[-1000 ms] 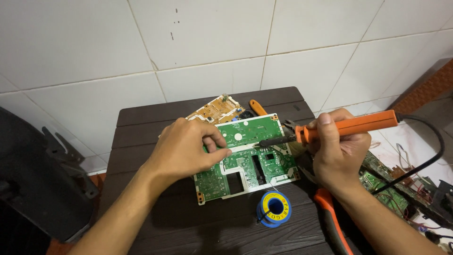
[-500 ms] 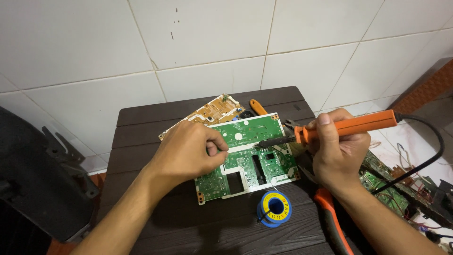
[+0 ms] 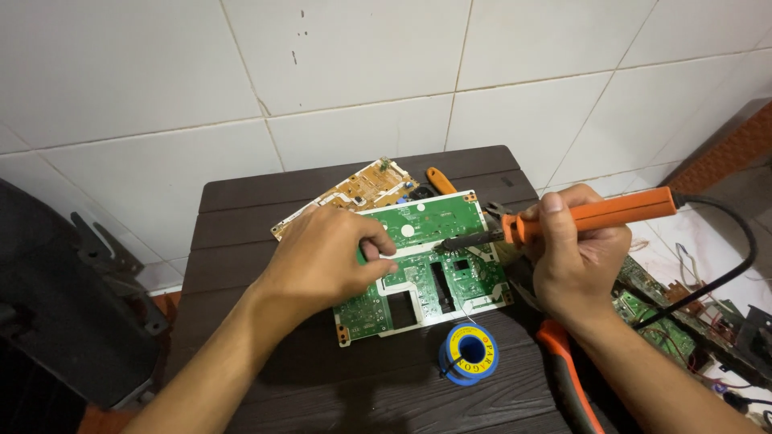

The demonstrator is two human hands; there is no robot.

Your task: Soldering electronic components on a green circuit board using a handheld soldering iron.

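Right hand (image 3: 581, 255), fist closed around the orange soldering iron (image 3: 595, 215), should keep its tip steady at 9 o'clock while the left hand (image 3: 326, 259), fingers curled, pins the green circuit board (image 3: 426, 273).

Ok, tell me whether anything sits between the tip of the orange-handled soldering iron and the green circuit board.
Nothing visible does. The right hand holds the orange-handled soldering iron with its dark tip over the middle of the green circuit board. The left hand rests on the board's left part, clear of the tip. Whether the tip touches the board cannot be told.
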